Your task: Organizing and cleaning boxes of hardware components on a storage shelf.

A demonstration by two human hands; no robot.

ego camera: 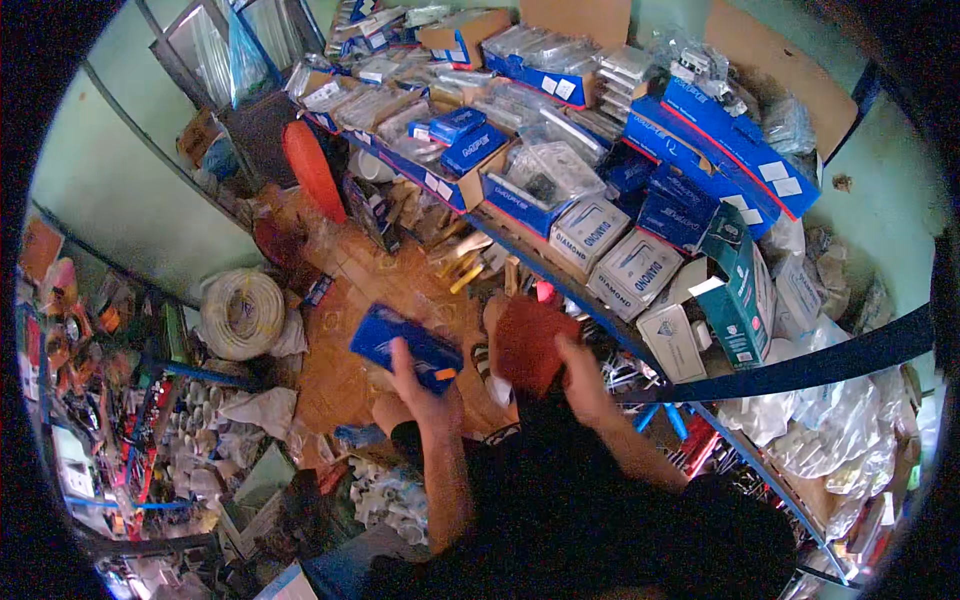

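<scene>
My left hand [420, 386] grips a dark blue box [394, 330] by its near long side, thumb on top. An orange patch shows at one corner of the box. In my right hand [581, 375] is a reddish-brown cloth [531, 341], spread over my lap side and held at its right edge. The cloth and hand are somewhat blurred, so its folds cannot be made out. Both things are held apart from each other, above the tiled floor and my legs.
A long shelf ahead bears blue cartons [480, 146], white boxes [634, 274] and a green box [739, 292]. To the left, a coil of pale cable [244, 313] stands near a rack of mixed hardware [142, 420]. Plastic bags [832, 420] lie on the right shelf.
</scene>
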